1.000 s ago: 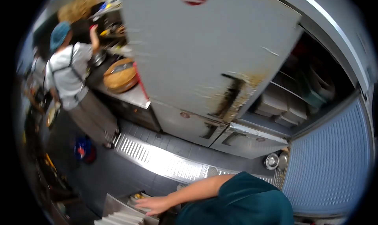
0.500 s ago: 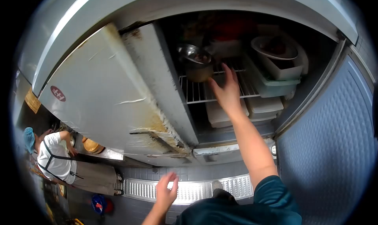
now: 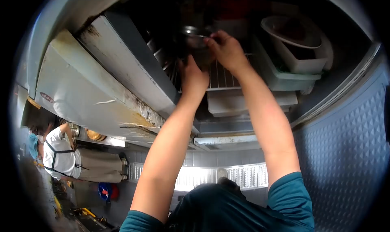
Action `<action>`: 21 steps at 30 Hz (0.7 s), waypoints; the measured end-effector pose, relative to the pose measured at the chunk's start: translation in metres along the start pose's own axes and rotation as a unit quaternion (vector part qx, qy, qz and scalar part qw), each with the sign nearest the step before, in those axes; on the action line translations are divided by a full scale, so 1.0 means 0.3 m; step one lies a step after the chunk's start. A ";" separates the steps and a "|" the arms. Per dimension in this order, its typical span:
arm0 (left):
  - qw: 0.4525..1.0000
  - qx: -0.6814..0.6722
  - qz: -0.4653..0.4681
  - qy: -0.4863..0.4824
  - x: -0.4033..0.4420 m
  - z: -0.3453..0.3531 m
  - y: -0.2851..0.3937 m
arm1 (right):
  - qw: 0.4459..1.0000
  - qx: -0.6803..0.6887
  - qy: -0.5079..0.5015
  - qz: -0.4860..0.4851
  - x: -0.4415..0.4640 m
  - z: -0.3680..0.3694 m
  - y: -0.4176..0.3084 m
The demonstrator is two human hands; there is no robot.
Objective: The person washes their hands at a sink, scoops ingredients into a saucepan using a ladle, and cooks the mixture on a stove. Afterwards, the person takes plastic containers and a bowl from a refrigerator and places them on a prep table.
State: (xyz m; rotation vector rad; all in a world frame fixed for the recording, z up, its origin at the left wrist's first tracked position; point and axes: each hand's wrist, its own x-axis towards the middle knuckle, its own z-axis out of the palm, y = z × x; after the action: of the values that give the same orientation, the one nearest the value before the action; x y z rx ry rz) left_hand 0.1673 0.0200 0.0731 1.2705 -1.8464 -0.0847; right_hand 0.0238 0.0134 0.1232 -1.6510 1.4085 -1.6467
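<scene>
Both my hands reach into a dark open fridge. My right hand [image 3: 228, 51] pinches the rim of a small metal bowl [image 3: 195, 30] on the wire shelf [image 3: 222, 78]. Below and left of the bowl is my left hand [image 3: 194, 78], near the container beneath it; shadow hides its fingertips and what they touch. To the right, a white oval dish [image 3: 290, 32] lies over a white tub [image 3: 302, 64], which rests on a pale green container [image 3: 280, 79].
Lidded white boxes [image 3: 227, 104] sit under the shelf. The blue ribbed door [image 3: 345, 163] stands open at the right. At the left are a closed fridge door [image 3: 81, 94], a co-worker [image 3: 61, 155] at a counter and a blue bucket [image 3: 104, 190] on the floor.
The view has turned to the fridge and moved closer. My left hand has risen from low in the view into the fridge, and my right hand has reached the bowl's rim.
</scene>
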 end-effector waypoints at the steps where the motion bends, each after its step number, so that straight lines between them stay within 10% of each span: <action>1: 0.999 -0.036 -0.025 -0.003 0.017 0.011 -0.005 | 1.000 0.001 0.013 0.009 -0.031 -0.029 -0.045; 3: 0.991 -0.109 -0.077 0.002 0.049 0.007 -0.003 | 0.999 0.001 0.034 0.017 -0.134 -0.098 -0.184; 8: 0.979 -0.067 0.179 0.069 0.101 0.093 -0.075 | 0.998 0.040 0.058 0.001 -0.426 -0.281 -0.332; 12: 0.987 -0.136 -0.049 -0.069 0.114 0.065 -0.015 | 0.999 0.013 0.020 0.036 -0.752 -0.461 -0.363; 21: 0.991 -0.110 0.009 -0.079 -0.059 -0.140 0.167 | 0.959 -0.167 0.158 0.167 -1.087 -0.525 -0.140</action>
State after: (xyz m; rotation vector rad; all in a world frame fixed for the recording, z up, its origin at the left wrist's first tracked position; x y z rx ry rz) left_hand 0.1612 0.0743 0.1129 1.1206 -1.9230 -0.3789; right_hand -0.0360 0.3614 0.0321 -1.2439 2.0931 -1.5826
